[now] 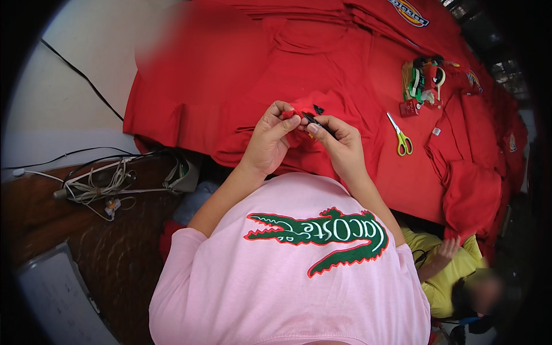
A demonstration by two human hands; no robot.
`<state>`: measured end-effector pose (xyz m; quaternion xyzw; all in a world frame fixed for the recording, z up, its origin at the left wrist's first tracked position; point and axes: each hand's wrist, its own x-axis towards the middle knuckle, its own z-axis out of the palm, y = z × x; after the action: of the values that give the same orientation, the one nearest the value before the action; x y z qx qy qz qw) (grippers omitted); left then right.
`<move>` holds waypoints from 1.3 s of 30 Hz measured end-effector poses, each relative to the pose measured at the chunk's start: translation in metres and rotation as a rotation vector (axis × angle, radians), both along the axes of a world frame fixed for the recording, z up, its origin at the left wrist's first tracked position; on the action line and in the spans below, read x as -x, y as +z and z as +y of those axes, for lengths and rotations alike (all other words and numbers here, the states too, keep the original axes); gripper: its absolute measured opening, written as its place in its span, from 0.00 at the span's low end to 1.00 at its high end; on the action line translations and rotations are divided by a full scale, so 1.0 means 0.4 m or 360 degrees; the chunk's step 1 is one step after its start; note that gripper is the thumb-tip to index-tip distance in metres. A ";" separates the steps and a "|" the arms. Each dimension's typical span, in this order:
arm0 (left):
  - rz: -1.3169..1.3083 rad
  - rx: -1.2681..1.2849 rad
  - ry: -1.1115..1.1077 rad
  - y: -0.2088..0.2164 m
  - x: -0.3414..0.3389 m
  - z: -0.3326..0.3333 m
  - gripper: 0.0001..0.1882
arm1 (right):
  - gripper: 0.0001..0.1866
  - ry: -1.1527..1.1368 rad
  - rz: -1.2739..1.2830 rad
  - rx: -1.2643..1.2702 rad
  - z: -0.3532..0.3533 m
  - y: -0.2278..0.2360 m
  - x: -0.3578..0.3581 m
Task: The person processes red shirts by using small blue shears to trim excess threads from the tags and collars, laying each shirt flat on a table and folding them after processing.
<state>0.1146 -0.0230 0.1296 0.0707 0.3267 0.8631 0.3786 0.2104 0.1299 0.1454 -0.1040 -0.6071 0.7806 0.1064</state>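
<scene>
My left hand (269, 137) pinches a bunched bit of red fabric (289, 115) between thumb and fingers. Close beside it, my right hand (345, 145) is closed on a slim black pen-like tool (310, 118), its tip at the fabric by my left fingertips. I cannot make out the tool's exact kind. Just beyond the tool lies a small black piece (318, 108) on the red cloth. Under both hands a red shirt (230, 118) is spread over the work surface, partly covered by my fingers.
Yellow-handled scissors (404, 142) lie to the right on red cloth. Behind them stands a small box (409, 108) with tape rolls and tools. Stacked red garments (368, 17) fill the far side. Tangled cables (109, 181) lie left. Another person in yellow (454, 264) is at lower right.
</scene>
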 end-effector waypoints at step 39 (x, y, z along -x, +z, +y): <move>0.0963 0.1808 0.0393 -0.330 0.450 -0.239 0.12 | 0.15 -0.0913 -0.0643 -0.0287 0.617 -0.353 -0.019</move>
<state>-0.0653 -0.1187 -0.0025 0.0616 0.8296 0.5352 0.1465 0.2179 0.3768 0.0041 -0.4125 -0.6283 0.6260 0.2079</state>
